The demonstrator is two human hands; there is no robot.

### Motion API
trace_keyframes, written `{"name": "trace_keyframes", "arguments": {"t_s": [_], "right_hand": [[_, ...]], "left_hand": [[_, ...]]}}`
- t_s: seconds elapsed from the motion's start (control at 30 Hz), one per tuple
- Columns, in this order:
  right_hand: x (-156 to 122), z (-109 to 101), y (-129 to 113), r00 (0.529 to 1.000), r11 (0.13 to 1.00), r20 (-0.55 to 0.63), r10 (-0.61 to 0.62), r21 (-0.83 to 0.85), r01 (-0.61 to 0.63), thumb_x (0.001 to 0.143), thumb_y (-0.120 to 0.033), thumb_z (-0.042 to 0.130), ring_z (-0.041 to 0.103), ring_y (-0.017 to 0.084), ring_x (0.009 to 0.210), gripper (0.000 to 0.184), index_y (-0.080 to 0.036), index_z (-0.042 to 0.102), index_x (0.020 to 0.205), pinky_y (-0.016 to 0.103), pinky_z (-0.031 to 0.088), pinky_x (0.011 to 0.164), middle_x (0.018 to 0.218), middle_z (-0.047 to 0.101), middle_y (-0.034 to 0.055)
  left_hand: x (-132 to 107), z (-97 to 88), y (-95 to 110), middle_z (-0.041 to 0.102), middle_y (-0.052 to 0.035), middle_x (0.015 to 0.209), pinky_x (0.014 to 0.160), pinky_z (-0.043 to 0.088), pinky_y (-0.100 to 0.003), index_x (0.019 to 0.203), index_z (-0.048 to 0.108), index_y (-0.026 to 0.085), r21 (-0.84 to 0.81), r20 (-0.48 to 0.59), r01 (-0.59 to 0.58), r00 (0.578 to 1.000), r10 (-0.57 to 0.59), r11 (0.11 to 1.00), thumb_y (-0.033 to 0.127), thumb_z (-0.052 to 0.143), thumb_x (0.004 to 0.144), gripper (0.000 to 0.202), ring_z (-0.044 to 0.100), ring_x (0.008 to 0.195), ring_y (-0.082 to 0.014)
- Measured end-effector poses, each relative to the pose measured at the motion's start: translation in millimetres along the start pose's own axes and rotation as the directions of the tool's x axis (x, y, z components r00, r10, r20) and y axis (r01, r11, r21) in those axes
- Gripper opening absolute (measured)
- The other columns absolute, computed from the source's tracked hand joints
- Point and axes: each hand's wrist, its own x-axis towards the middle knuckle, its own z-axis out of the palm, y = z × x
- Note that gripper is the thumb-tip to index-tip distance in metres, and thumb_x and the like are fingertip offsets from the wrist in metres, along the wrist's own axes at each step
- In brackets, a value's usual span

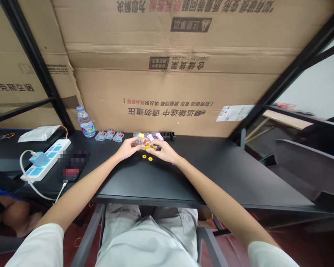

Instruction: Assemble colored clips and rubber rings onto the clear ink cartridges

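My left hand (129, 149) and my right hand (166, 151) meet over the black tabletop near its back edge, fingers bent in a pinch. Between the fingertips is a small yellow plastic part (146, 147); its exact kind is too small to tell. Just behind the hands sit clear plastic pieces, a yellow block (141, 135) and pink blocks (159, 137), partly covered by the fingers. Two flat yellow rings (147, 157) lie on the table in front of the fingertips. Several black parts (168, 135) are lined up behind my right hand.
Small clear plastic assemblies (109, 135) stand at the back left beside a water bottle (85, 122). Further left are a white power strip (48, 159) with a plug and cable, a blurred phone (74, 165), and a white packet (39, 133). A cardboard sheet (161, 85) walls the back.
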Motion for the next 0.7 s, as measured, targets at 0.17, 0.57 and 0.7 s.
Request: {"name": "trace_keyframes", "arguments": {"t_s": [0.17,0.57,0.7], "right_hand": [[0.9,-1.6,-6.2,0.994,0.993,-0.101,0.040,0.112,-0.028,0.096,-0.054,0.067,0.067,0.021,0.085,0.034,-0.021,0.068,0.101,0.032,0.053,0.075,0.098,0.074,0.0066],[0.0,7.5,7.7,0.992,0.996,-0.128,0.003,-0.085,-0.014,0.095,-0.042,0.064,0.053,0.015,0.060,0.028,-0.017,0.073,0.085,0.028,0.042,0.061,0.072,0.068,0.0027],[0.0,7.6,6.0,0.987,0.995,-0.162,0.026,-0.093,-0.041,0.096,-0.044,0.063,0.050,0.014,0.059,0.030,-0.017,0.072,0.085,0.027,0.040,0.060,0.071,0.066,0.0022]], "left_hand": [[-1.4,2.3,3.0,0.080,-0.0131,0.121,0.097,0.062,-0.044,0.125,0.074,0.015,-0.028,0.040,-0.001,0.999,0.002,1.000,0.052,0.083,0.085,0.055,0.078,0.108,-0.0303],[-4.9,6.2,0.2,0.079,-0.0120,0.124,0.099,0.062,-0.043,0.131,0.072,0.018,0.069,0.049,-0.045,0.998,0.042,0.997,0.048,0.078,0.091,0.051,0.079,0.104,-0.0282],[-5.9,6.9,1.8,0.080,-0.0124,0.122,0.098,0.062,-0.043,0.130,0.072,0.016,0.081,0.003,-0.062,0.998,0.062,0.995,0.047,0.078,0.092,0.049,0.079,0.104,-0.0284]]}}
